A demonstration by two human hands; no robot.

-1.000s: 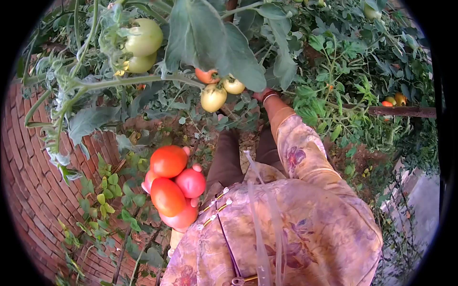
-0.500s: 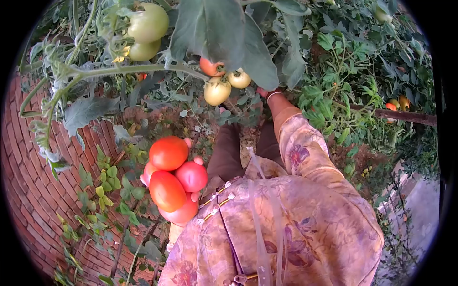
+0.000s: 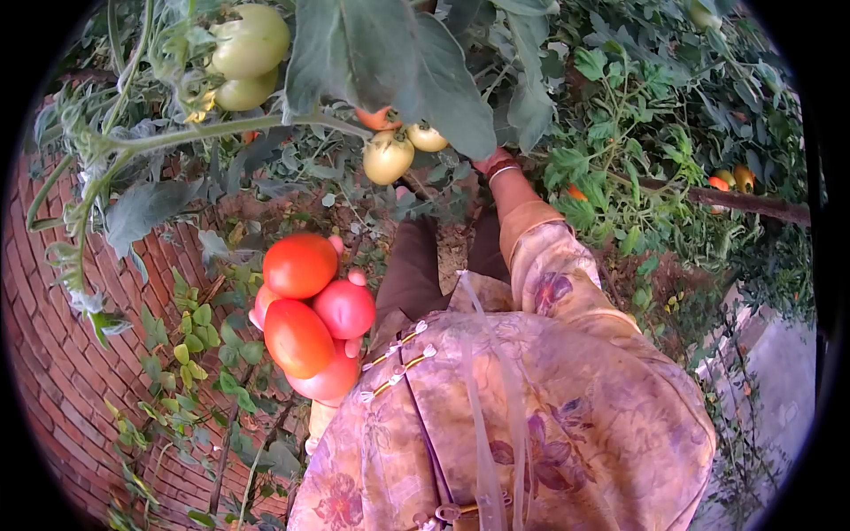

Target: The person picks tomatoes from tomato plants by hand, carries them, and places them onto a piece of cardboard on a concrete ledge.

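Several ripe red tomatoes (image 3: 299, 338) are bunched in my left hand (image 3: 357, 278), whose fingertips curl around their edges while the palm stays hidden beneath them. My right hand (image 3: 494, 162) reaches forward into the tomato plant, partly covered by a large green leaf (image 3: 456, 93). Its fingers are mostly out of sight, so whether it grips anything does not show. Just left of it hang a pale yellow tomato (image 3: 388, 157), a second pale one (image 3: 427, 136) and an orange-red tomato (image 3: 378, 118).
Large green tomatoes (image 3: 251, 42) hang at upper left from a thick stem (image 3: 221, 129) that crosses in front of me. A wooden pole (image 3: 708, 200) runs through foliage at right, near more ripening tomatoes (image 3: 744, 179). Brick paving (image 3: 80, 354) lies at left.
The view has shifted, so the plants and the held tomatoes appear slightly further left and higher. A little more of my right hand shows beside the leaf. My left hand keeps its tomatoes.
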